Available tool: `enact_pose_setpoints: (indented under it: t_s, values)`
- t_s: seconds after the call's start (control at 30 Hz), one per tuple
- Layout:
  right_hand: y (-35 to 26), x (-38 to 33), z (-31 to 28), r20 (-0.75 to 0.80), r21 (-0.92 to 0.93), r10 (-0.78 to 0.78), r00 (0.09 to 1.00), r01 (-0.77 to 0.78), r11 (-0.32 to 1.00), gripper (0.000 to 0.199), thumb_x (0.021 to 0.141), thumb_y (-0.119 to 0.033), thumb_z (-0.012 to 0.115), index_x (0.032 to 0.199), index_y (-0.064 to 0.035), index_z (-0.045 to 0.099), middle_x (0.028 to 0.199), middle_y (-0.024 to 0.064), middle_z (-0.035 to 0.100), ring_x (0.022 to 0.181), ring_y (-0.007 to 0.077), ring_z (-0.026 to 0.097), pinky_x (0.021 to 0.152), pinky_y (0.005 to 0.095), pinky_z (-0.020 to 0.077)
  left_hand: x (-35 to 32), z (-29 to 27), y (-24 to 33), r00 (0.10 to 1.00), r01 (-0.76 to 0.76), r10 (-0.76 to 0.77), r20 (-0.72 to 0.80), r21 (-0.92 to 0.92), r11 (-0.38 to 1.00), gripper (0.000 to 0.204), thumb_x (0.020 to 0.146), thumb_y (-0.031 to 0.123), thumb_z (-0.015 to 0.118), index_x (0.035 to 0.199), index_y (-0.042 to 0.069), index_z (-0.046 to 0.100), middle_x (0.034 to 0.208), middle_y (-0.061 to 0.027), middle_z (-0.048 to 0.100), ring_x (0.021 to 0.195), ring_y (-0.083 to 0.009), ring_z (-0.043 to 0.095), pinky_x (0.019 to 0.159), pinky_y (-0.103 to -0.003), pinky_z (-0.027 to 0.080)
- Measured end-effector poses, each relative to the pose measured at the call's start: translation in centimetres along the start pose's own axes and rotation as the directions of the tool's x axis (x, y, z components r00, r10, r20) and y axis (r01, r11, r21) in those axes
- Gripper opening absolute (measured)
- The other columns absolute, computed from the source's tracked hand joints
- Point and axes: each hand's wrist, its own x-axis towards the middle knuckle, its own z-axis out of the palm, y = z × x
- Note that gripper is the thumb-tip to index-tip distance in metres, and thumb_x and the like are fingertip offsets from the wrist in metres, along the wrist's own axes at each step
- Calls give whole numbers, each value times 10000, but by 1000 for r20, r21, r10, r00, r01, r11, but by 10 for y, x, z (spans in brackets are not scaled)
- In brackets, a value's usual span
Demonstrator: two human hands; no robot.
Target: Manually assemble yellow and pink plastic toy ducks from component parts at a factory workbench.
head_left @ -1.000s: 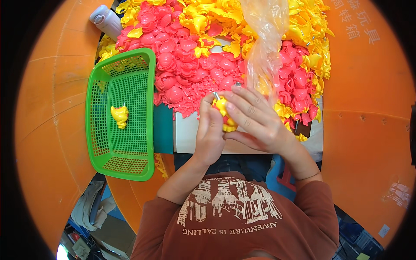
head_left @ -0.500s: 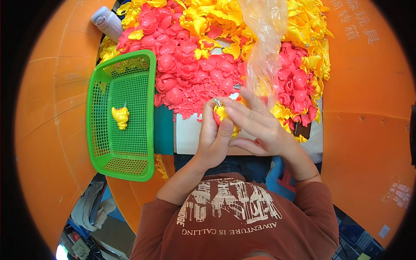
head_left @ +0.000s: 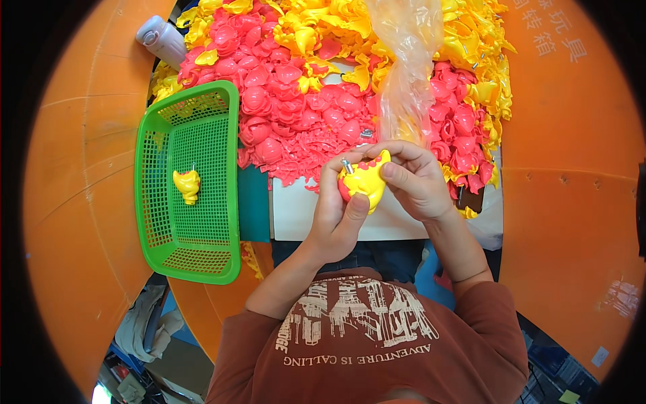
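Both hands meet over the white board (head_left: 296, 215) at the table's near edge, gripping one small yellow plastic toy piece (head_left: 365, 182) with a red part and a metal pin on it. My left hand (head_left: 336, 215) holds it from below and the left, thumb pressed on its front. My right hand (head_left: 414, 178) pinches its right side. Behind them lies a big heap of red toy pieces (head_left: 296, 101) and yellow toy pieces (head_left: 336, 20).
A green mesh basket (head_left: 202, 249) stands to the left with one yellow toy piece (head_left: 188, 185) in it. A clear plastic bag (head_left: 404, 74) stands on the heap. A grey bottle (head_left: 161, 37) lies at the far left. Orange surfaces curve around both sides.
The hands have lifted the yellow piece slightly and turned it, so more of it shows between the fingers. The basket and the heap have not moved.
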Motion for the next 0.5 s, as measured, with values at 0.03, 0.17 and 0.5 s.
enact_pose_setpoints:
  t_s: [0.03,0.17,0.5]
  values:
    - [1,0,1,-1,1,1,1000,-1,1000,241,862,-59,586,1087,27,571,1093,133,600,1002,180,581,897,310,452,0,0,0,1000,-3,3,-4,-2,1000,513,942,301,470,1283,-16,258,1281,-125,376,1169,-176,383,986,-311,319]
    - [7,1,0,-52,29,7,999,-6,1000,247,861,-68,595,1089,25,570,1020,101,627,932,159,600,849,284,465,0,-1,-1,1000,13,-14,-17,-38,999,481,943,259,477,1279,-19,274,1264,-118,399,1154,-168,405,967,-293,339]
    - [13,-4,19,-153,-357,-248,956,181,916,229,905,-69,531,1114,24,540,1001,79,617,896,105,578,780,235,462,5,4,7,961,63,-87,-261,-99,993,405,887,83,575,1225,-93,435,1141,-152,549,1036,-176,554,909,-291,439]
